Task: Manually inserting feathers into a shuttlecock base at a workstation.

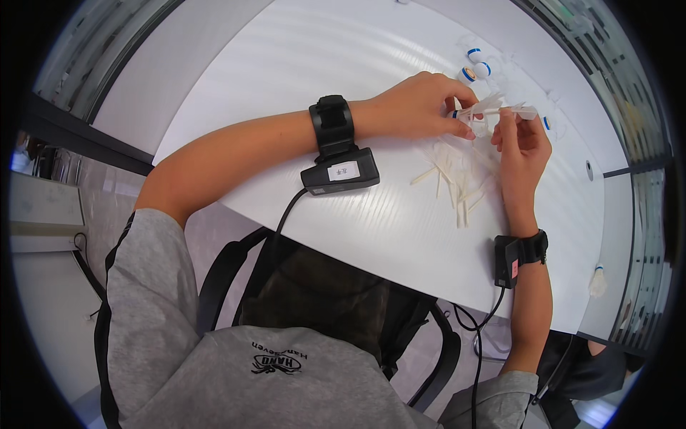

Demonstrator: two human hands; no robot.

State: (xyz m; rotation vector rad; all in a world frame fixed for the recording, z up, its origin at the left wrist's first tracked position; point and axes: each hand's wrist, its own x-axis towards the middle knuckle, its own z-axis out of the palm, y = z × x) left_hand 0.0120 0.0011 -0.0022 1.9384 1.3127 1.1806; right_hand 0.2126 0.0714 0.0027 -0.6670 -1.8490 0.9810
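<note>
Over the far right part of the white table (286, 71), my left hand (421, 106) is closed around a partly feathered shuttlecock (474, 114). Its blue-banded base sits between the fingers, with white feathers pointing right. My right hand (527, 154) pinches a white feather (526, 112), its quill directed toward the shuttlecock. The two hands are close together; whether the quill touches the base cannot be made out. Below them lie several loose white feathers (457, 179), spread in a pile with their quills toward me.
Behind my hands are several white shuttlecock bases with blue bands (482, 69). Another shuttlecock (597, 282) lies near the table's right edge. Black boxes are strapped to my left wrist (341, 171) and right wrist (506, 261), with cables trailing down. A person in dark clothing (586, 372) sits at lower right.
</note>
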